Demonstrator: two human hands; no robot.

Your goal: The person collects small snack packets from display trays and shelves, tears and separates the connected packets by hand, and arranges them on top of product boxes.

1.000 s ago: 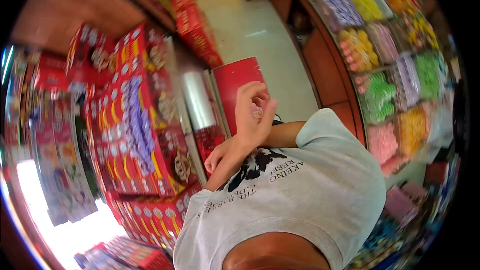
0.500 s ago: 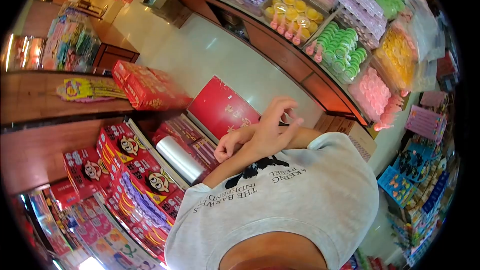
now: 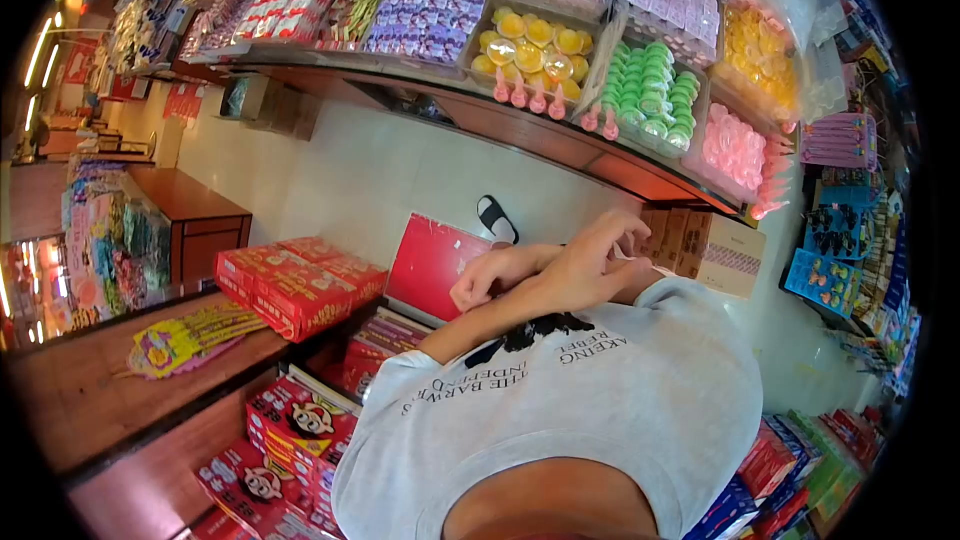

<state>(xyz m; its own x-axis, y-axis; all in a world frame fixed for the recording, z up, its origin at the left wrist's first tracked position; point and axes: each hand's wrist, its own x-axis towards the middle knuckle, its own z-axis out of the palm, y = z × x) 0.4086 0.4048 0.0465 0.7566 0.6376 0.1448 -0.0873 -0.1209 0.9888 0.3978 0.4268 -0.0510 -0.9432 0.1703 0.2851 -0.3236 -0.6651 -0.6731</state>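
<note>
My forearms cross in front of the pale grey printed shirt [image 3: 560,390]. Reaching over from the left side, my left hand [image 3: 598,258] is at the right, above the other forearm, its fingers bent and a gap between them and the thumb; nothing shows in it. Under the left forearm, my right hand [image 3: 490,276] points left with its fingers curled in, and no object shows in it. Beyond it, a red box top [image 3: 428,262] lies nearest to that hand.
A curved counter [image 3: 400,77] holds trays of wrapped sweets across the top. Red cartons [image 3: 300,285] sit on a wooden shelf at left, beside yellow packets [image 3: 195,340]. A sandalled foot [image 3: 497,218] stands on the floor. Brown cartons [image 3: 728,255] are at right.
The view has swung, so the counter now spans the top and the red snack boxes have moved to the lower left. The foot has come into view. The arms stay crossed.
</note>
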